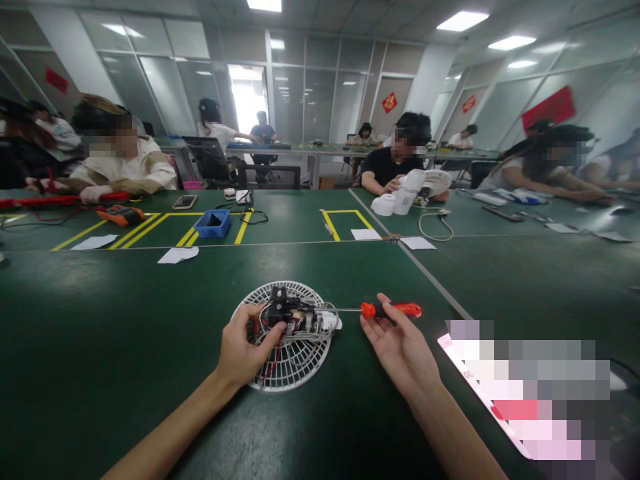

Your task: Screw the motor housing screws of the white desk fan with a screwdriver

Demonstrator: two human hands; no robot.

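Observation:
A round white fan grille [295, 373] lies on the green table, and the fan's motor assembly [305, 321] with black housing and loose wires rests over it. My left hand [250, 340] grips the black housing at the assembly's left end, thumb in front and fingers behind. In my right hand [400, 340] is a screwdriver [397, 310] with a red and black handle, held between thumb and fingers. Its shaft lies nearly level and points left into the assembly. The tip is hidden among the parts. A red wire [275, 360] hangs down over the grille.
A blue bin [213, 225] stands beyond the grille, near yellow tape outlines. Paper slips [179, 255] lie along the table seam. At right is a pink-edged, blurred item [485, 393]. Across the table a person in black [385, 170] handles white fan parts [403, 193]; others sit around.

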